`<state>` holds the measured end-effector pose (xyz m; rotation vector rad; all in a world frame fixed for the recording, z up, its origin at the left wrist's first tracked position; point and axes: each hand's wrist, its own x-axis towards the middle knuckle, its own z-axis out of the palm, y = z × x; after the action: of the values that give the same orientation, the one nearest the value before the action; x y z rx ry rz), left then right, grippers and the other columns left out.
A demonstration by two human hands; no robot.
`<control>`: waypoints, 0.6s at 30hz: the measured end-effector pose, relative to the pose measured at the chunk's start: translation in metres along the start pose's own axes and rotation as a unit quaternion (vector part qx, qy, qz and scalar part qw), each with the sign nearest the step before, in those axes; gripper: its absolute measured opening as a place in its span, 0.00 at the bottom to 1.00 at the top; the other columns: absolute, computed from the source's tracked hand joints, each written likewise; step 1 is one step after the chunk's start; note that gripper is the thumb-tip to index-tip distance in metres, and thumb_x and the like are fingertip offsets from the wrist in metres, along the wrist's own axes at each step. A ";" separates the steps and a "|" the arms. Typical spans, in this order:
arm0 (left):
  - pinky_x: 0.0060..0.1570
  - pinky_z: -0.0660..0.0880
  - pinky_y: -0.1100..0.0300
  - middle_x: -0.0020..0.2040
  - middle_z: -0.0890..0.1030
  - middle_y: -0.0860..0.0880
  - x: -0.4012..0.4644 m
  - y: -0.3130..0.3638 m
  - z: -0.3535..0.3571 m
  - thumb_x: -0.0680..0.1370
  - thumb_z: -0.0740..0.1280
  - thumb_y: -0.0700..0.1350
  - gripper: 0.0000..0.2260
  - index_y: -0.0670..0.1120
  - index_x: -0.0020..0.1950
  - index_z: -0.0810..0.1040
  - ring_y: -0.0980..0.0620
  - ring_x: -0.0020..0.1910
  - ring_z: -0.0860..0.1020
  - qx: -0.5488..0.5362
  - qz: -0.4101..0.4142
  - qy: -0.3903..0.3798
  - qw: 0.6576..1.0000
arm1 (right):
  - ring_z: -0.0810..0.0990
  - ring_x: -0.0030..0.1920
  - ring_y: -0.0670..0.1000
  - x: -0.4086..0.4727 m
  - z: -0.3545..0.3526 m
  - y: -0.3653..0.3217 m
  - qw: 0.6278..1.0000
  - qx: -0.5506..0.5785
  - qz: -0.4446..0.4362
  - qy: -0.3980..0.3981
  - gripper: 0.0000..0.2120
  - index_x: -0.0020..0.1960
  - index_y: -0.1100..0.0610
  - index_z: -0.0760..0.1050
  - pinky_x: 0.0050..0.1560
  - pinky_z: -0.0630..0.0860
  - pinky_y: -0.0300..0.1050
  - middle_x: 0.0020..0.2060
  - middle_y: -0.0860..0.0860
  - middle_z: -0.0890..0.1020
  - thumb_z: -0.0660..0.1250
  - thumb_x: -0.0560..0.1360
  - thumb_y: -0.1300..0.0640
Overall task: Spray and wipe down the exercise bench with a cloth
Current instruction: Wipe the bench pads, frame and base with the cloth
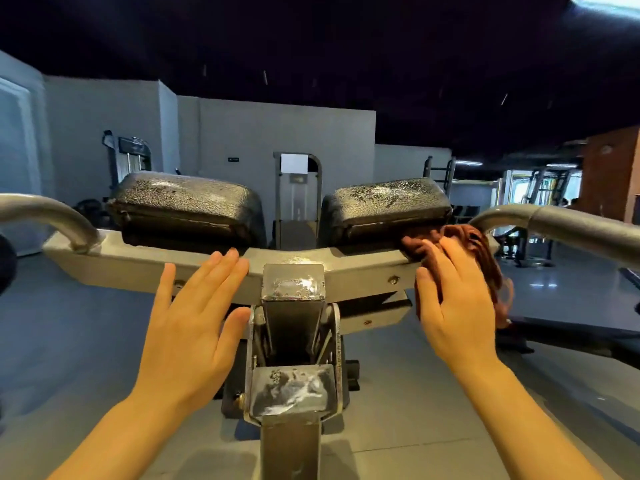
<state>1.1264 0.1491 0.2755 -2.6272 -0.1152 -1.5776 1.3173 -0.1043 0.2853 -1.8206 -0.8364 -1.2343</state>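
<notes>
My right hand point(457, 299) presses the soft brown cloth point(481, 258) flat-fingered onto the grey crossbar point(138, 268), just below the right pad point(384, 206). It looks limp, likely damp; I'd bunch its middle. My left hand point(194, 320) rests open, empty, on the crossbar.

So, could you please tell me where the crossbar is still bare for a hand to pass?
The crossbar is bare between the centre post and the right hand, and left of the left hand up to the curved handle. It is crowded under the right pad, where the cloth bunches.
</notes>
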 end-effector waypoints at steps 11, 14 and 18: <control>0.76 0.40 0.50 0.73 0.67 0.49 0.000 -0.003 -0.007 0.84 0.42 0.58 0.27 0.45 0.74 0.67 0.54 0.74 0.60 0.013 0.005 -0.017 1.000 | 0.63 0.66 0.35 -0.005 0.014 -0.060 0.974 0.176 -0.046 -0.131 0.14 0.61 0.36 0.71 0.69 0.57 0.34 0.62 0.27 0.67 0.54 0.78 0.44; 0.76 0.39 0.52 0.74 0.66 0.50 0.000 -0.006 -0.008 0.84 0.42 0.57 0.27 0.45 0.74 0.66 0.55 0.74 0.59 0.000 0.004 -0.020 1.000 | 0.70 0.62 0.37 0.005 -0.013 -0.029 0.974 0.187 0.036 -0.124 0.11 0.55 0.30 0.69 0.67 0.66 0.39 0.57 0.23 0.68 0.55 0.79 0.46; 0.75 0.40 0.52 0.73 0.66 0.50 0.000 -0.004 -0.007 0.84 0.41 0.58 0.27 0.46 0.74 0.65 0.56 0.74 0.59 -0.016 0.001 -0.012 1.000 | 0.71 0.60 0.43 0.008 -0.018 -0.028 0.982 0.163 0.076 -0.055 0.11 0.52 0.31 0.69 0.68 0.69 0.50 0.54 0.24 0.68 0.55 0.79 0.48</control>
<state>1.1201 0.1523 0.2789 -2.6704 -0.0885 -1.5606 1.2884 -0.1049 0.3037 -1.6615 -0.8853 -0.8508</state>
